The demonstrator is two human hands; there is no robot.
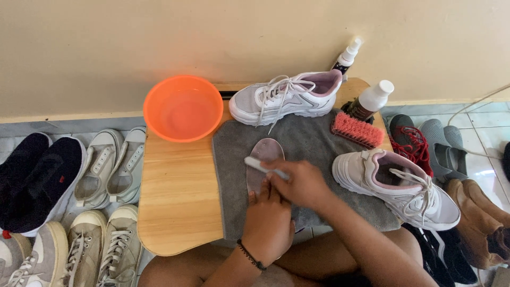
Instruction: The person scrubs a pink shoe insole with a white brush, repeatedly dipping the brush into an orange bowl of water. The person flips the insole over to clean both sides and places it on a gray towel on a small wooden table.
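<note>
A pinkish-grey insole [264, 154] lies on a grey towel [313, 139] spread over a small wooden table [178, 196]. My left hand [268, 223] presses flat on the insole's near end. My right hand [300, 183] grips a small white brush [258, 165] and holds its head against the insole. One white sneaker [289, 95] stands at the towel's far edge. The other white sneaker [396, 186] rests on the towel's right side.
An orange basin of water [183, 108] sits on the table's far left. A pink scrub brush [357, 130], a white-capped bottle [372, 99] and a spray bottle [348, 56] stand at the far right. Pairs of shoes [85, 186] crowd the floor left, more shoes [451, 154] right.
</note>
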